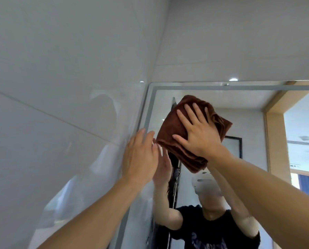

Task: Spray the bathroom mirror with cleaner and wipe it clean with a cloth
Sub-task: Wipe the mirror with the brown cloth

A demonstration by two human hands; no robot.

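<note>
The cloth [170,133] is a folded pad of dark reddish-brown terry, soft and napped, several layers thick with the stacked folds showing along its lower right edge. It lies flat against the mirror [249,123] in the upper left part of the glass, just inside the top left corner. Its long axis runs on a slant, from the upper left, where one rounded corner points toward the mirror's top edge, down to the lower right, where the thick folded end hangs lowest. The right hand [197,131] presses on the middle of the cloth with the palm flat and the fingers straight and spread wide, fingertips aimed up and to the left; nothing is curled round the fabric. The left hand [141,155] is raised beside the cloth's left edge, fingers straight and close together, pointing up, at the mirror's left border; whether its fingertips touch the glass cannot be told. Both forearms are bare and reach up from the bottom of the view. The mirror is a flat rectangular pane with a rounded corner and a pale frosted band [204,87] running inside its edge. It reflects the person's arms, a dark short-sleeved shirt and a wood-trimmed doorway. The surrounding wall [60,69] is glossy pale grey tile with thin grout lines, smooth enough to give a faint reflection.
</note>
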